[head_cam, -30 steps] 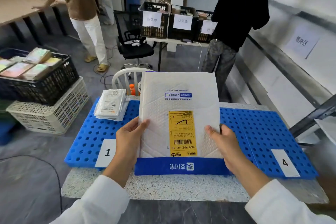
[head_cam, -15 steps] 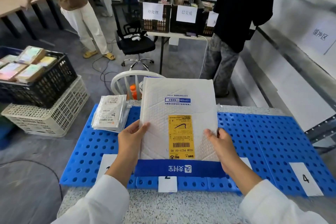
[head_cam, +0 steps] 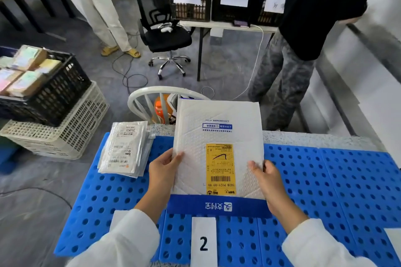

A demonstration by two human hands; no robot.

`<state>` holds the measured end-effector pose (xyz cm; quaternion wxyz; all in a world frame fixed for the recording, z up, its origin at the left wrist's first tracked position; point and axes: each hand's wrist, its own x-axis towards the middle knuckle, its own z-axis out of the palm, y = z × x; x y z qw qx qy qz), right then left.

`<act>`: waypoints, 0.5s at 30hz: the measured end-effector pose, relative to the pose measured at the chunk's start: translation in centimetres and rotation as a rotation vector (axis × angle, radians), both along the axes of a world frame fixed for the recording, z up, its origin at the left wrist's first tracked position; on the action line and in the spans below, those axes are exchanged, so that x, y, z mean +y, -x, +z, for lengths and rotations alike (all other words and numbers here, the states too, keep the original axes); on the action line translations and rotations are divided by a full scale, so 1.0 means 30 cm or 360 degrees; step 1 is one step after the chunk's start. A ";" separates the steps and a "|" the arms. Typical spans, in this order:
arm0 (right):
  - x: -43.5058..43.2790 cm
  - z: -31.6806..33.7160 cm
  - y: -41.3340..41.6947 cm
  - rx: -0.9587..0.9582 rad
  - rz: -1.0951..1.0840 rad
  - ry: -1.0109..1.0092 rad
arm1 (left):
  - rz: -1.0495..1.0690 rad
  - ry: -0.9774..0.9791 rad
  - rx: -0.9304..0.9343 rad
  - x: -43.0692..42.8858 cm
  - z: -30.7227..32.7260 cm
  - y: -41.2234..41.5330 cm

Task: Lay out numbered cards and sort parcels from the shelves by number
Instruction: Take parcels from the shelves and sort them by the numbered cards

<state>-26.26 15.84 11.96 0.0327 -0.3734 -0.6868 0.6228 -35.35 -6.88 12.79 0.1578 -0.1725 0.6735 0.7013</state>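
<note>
A person's left hand [head_cam: 165,171] and right hand [head_cam: 265,178] are gripping the side edges of a white padded parcel [head_cam: 218,134], holding it above the blue perforated board [head_cam: 325,180], directly behind card 2 [head_cam: 203,243]

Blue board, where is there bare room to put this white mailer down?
Free: the blue board right of the right hand, and between the stack of clear bags and the left sleeve. Crowded: the far left corner, and behind card 2, under the white mailer.
</note>
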 end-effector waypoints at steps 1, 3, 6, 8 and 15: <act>0.003 -0.016 0.011 -0.0018 -0.0015 0.0004 | -0.0016 0.0009 -0.0005 0.003 -0.019 0.011; 0.003 -0.045 0.027 -0.0061 -0.0047 0.0002 | -0.0041 0.0030 -0.0027 0.005 -0.054 0.028; -0.006 -0.091 0.044 -0.0129 -0.0047 -0.0012 | -0.0074 0.0046 -0.0071 -0.004 -0.099 0.047; -0.013 -0.119 0.060 -0.0171 -0.0041 -0.0040 | -0.0118 0.0083 -0.0083 -0.009 -0.128 0.063; 0.006 -0.223 0.114 -0.0300 -0.0041 -0.0087 | -0.0371 0.0233 -0.0107 -0.006 -0.232 0.135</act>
